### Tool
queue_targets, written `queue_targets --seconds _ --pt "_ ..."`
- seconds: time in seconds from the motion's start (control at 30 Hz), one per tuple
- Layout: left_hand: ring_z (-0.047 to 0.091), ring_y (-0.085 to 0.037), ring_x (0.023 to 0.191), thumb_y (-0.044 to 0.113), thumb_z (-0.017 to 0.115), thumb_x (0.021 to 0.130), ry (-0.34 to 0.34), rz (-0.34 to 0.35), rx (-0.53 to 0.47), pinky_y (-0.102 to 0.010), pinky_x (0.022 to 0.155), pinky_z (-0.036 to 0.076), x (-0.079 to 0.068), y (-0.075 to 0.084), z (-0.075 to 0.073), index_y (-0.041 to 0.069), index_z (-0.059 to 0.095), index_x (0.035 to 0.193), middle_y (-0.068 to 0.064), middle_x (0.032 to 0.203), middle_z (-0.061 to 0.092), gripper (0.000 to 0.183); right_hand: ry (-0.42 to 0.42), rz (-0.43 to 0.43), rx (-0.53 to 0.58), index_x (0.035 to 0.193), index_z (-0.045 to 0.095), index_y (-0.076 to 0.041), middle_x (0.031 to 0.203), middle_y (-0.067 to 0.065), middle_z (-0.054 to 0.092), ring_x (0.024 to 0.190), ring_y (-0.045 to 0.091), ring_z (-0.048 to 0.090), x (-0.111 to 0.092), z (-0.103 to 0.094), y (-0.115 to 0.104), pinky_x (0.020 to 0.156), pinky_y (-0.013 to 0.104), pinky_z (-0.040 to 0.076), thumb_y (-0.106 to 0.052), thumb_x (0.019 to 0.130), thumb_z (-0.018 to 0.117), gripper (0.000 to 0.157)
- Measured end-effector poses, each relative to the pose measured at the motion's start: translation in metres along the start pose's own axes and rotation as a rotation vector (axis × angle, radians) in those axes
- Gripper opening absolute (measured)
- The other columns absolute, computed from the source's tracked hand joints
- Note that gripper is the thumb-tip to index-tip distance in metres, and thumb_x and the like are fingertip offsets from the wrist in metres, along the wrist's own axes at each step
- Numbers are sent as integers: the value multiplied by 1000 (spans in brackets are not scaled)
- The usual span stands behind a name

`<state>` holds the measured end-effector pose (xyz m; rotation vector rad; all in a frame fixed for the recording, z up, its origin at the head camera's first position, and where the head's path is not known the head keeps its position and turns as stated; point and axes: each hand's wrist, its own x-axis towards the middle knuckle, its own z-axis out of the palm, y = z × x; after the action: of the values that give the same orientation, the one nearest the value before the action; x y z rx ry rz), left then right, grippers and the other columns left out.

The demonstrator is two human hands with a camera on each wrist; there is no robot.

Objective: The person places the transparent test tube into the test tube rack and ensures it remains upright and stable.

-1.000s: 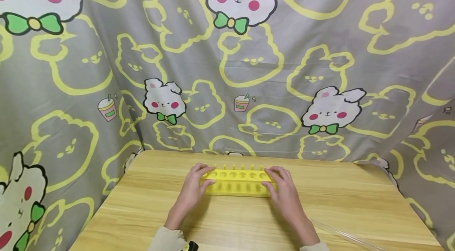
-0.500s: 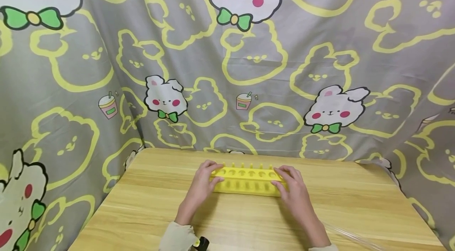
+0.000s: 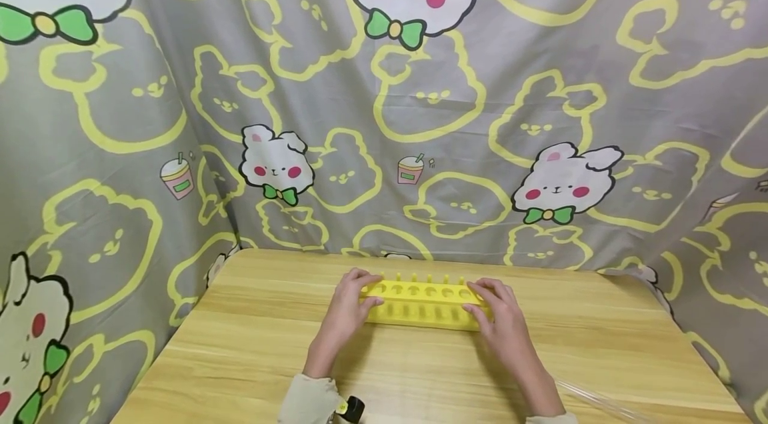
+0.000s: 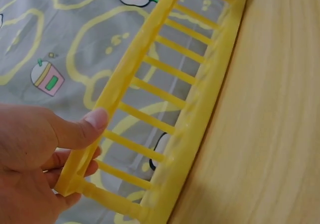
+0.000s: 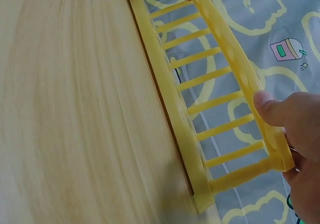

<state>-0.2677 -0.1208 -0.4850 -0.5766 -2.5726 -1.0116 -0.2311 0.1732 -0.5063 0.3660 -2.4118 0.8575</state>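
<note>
A yellow plastic test tube rack (image 3: 414, 301), with a row of round holes in its top bar and upright pegs behind, stands near the back of the table. My left hand (image 3: 343, 304) grips the left end of the top bar, thumb in front and fingers behind. At the other end my right hand (image 3: 503, 314) holds the bar in the same way. The left wrist view shows the rack's long base (image 4: 205, 104) low along the wood and my left thumb (image 4: 95, 121) on the upper bar. In the right wrist view, thin rods (image 5: 215, 100) join base and top.
Clear thin tubes or rods (image 3: 600, 399) lie on the wooden table (image 3: 630, 337) beside my right forearm. A grey curtain (image 3: 444, 224) with cartoon rabbits hangs right behind the table and at both sides. A black and yellow band (image 3: 351, 409) is at my left wrist.
Both hands have shifted the rack a little to the right along the table, mostly in the first half second. The grip at each end looks the same.
</note>
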Motion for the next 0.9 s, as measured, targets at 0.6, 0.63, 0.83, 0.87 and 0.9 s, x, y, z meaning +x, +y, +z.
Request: queue_targets --seconds 0.6,0.63,0.83,0.87,0.9 --pt "54 -22 104 15 77 77 2 -28 1 -38 88 49 -3 0 5 9 68 117 -4 109 58 41 -66 -75 19 127 60 -13 125 2 56 114 24 54 2 -44 0 95 34 45 -10 82 74 47" --pt "54 -23 104 14 77 78 4 -22 4 -38 87 49 -3 1 4 9 68 117 -4 109 58 41 -71 -78 21 126 60 -13 126 2 56 114 24 53 0 -48 0 98 26 42 -10 82 74 47" --pt "54 -22 103 15 77 77 13 -5 9 -38 87 49 -1 2 1 8 68 117 -5 109 58 41 -114 -56 45 126 61 -15 126 3 56 114 23 52 -9 -65 0 92 1 25 -15 83 74 45" --pt "54 -22 103 15 77 77 11 -10 7 -38 87 49 -1 2 0 9 68 117 -5 109 58 41 -111 -56 48 125 61 -15 125 3 57 114 23 52 -10 -66 1 92 1 25 -15 83 74 44" --pt "54 -22 103 15 77 77 10 -12 8 -38 87 49 -1 2 0 9 68 117 -5 109 58 41 -107 -61 47 125 62 -15 124 3 57 113 22 52 -11 -67 2 92 1 26 -14 83 74 43"
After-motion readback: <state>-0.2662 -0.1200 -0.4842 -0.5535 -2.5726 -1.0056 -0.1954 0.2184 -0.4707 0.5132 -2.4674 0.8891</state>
